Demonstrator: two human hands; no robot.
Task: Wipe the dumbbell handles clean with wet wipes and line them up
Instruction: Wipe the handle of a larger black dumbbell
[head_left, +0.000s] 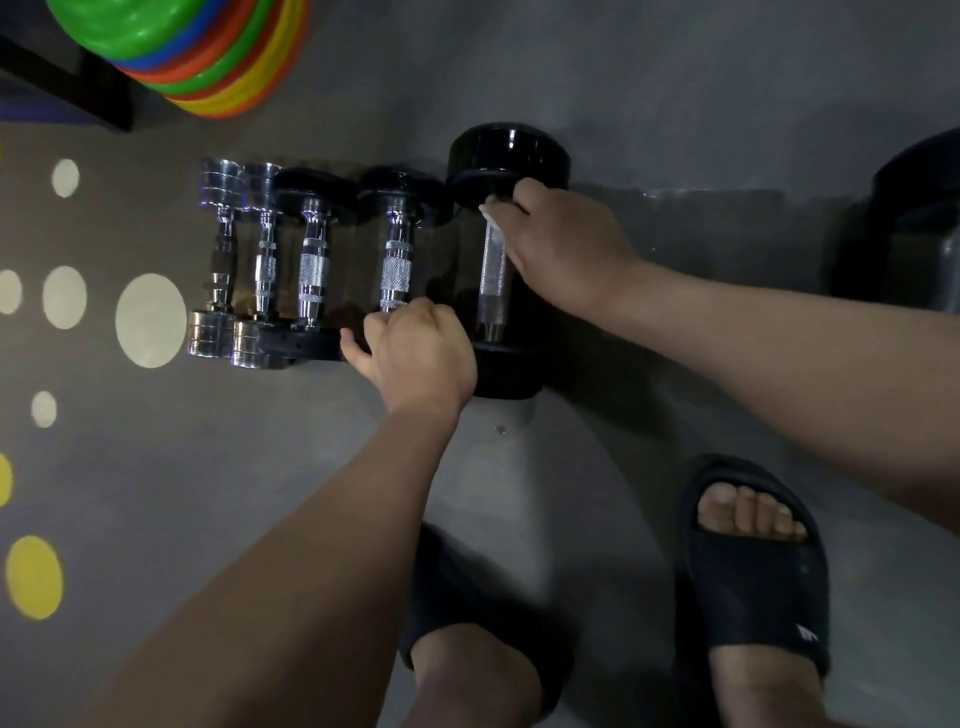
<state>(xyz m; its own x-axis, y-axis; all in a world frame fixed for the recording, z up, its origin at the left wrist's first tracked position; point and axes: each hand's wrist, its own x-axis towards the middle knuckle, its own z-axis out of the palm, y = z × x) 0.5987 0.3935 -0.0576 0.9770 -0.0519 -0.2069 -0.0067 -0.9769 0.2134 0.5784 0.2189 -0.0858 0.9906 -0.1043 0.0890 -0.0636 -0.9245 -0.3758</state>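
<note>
Side by side on the grey floor, handles running near to far: two small all-chrome dumbbells at the left, then a black-headed dumbbell with a knurled chrome handle, a matching black-headed dumbbell, and at the right end a large black round-headed dumbbell with a long silver handle. Heads touching or nearly so along the row.

Right hand curled round the far end of the large handle, pinching a white wet wipe against the metal just below the far head. Left hand clenched over the near head of the matching dumbbell, gripping it.

Hidden under that hand: nearly all of that near head. Only a corner of the wipe showing past the right fingers. Cut off at the right edge: a dark bulky weight. Cut off at the far left: a stack of bright plastic cones. Near, black slide sandals, the left one partly behind the forearm. Too dim to read any marking on the heads.
</note>
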